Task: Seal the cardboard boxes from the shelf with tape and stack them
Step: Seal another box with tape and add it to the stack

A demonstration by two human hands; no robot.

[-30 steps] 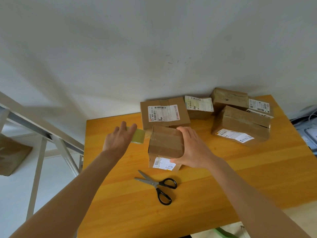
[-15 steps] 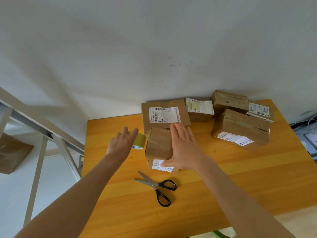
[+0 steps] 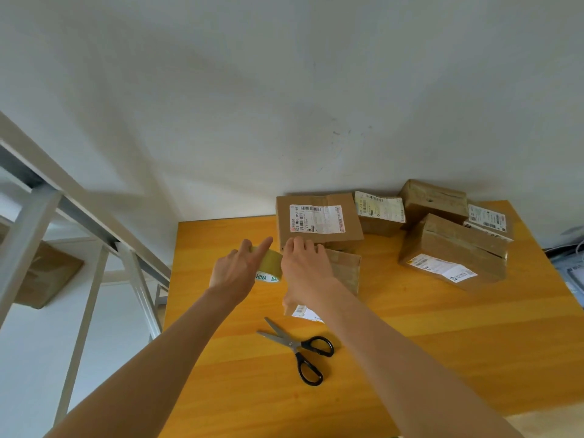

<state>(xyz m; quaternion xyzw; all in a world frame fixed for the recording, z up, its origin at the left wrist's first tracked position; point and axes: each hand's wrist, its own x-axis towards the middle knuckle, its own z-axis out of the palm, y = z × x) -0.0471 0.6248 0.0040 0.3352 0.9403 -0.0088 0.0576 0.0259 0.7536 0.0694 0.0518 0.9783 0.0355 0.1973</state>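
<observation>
A small cardboard box lies on the orange table, a white label on its near side. My right hand rests flat on top of it, fingers pointing away towards the left edge. Just left of the box, my left hand holds a roll of yellowish-brown tape, index finger stretched over the roll. The roll sits right against my right hand's fingers. I cannot see a pulled tape strip.
Black-handled scissors lie open in front of the box. Behind stands a larger labelled box, with several more boxes at the back right. A grey shelf frame with a cardboard box is at the left.
My right hand slid from the box's right side across its top to the left. My left hand brought the tape roll closer, against the box.
</observation>
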